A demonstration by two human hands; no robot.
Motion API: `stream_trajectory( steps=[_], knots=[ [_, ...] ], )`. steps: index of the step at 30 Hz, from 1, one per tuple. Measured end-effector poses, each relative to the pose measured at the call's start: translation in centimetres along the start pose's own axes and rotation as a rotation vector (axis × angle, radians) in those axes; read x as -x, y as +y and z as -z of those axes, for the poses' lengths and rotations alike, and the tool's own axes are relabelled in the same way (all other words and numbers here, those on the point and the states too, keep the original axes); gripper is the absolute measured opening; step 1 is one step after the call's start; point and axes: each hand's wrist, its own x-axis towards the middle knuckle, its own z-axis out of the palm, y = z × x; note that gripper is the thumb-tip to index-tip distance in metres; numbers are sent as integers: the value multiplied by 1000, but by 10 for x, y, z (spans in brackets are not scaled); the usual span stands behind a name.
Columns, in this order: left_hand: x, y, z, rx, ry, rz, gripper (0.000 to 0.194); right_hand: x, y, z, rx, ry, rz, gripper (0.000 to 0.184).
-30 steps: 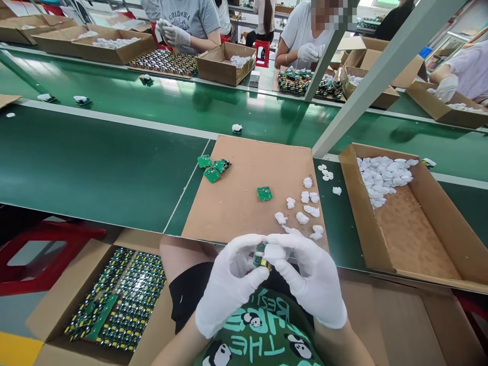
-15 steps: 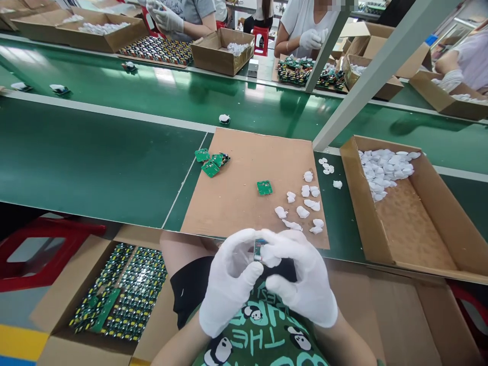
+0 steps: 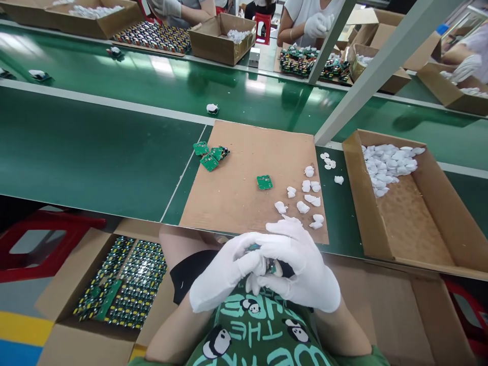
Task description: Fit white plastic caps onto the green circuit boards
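Note:
Both of my hands wear white gloves and meet in front of my green shirt, just below the table edge. A small circuit board (image 3: 272, 266) shows between the fingers, mostly covered by them. My left hand (image 3: 229, 272) is closed around its left side. On the other side my right hand (image 3: 305, 269) curls its fingers and thumb against it. Past the hands lies a cardboard sheet (image 3: 236, 203) carrying a single green circuit board (image 3: 264, 182), a small cluster of boards (image 3: 209, 162) at its left edge, and several crumpled white pieces (image 3: 303, 207) on the right.
An open carton (image 3: 423, 229) with white pieces stands at right. Below left, another carton (image 3: 87, 269) holds rows of boards. A slanted metal post (image 3: 366, 86) rises behind the sheet. Boards with white tops, like this one (image 3: 212, 109), ride a green belt (image 3: 168, 91); gloved co-workers sit beyond.
My hands have closed in around the board, which is now more hidden. My right hand covers the lowest white piece on the sheet. Boards on the belt have shifted left.

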Motion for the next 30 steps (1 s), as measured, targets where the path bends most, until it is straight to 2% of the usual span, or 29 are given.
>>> stream_trajectory(
  steps=[3,7,10,12,15,17,19,21,23,26,28,30],
  knots=[
    [-2,-3,-9,19,41,-23,39,5,7,-10,-86,50,19,31],
    [-6,-7,-19,113,126,0,38,5,12,-14,-141,85,27,26],
    [-8,-8,-21,202,53,18,39,0,12,-9,-167,93,81,20],
    [-8,-7,-21,160,-1,37,41,-5,10,-6,-188,48,84,22],
    [-8,-3,-21,125,-20,13,48,-6,9,-5,-190,-17,59,20],
    [-8,2,-23,98,-27,15,49,-3,11,-7,-214,24,41,17],
    [-9,7,-24,-24,27,49,42,1,13,-9,-194,64,13,25],
    [-9,10,-24,-119,89,54,35,6,16,-9,-109,48,20,34],
    [-8,11,-22,-77,20,19,39,10,18,-7,-48,10,76,37],
    [-5,8,-18,61,-132,14,47,14,18,-5,-72,63,112,47],
    [-2,6,-16,87,-120,43,46,15,15,-3,-80,74,88,45],
    [-1,4,-15,102,-113,84,42,15,12,-2,-70,60,90,36]
  ],
)
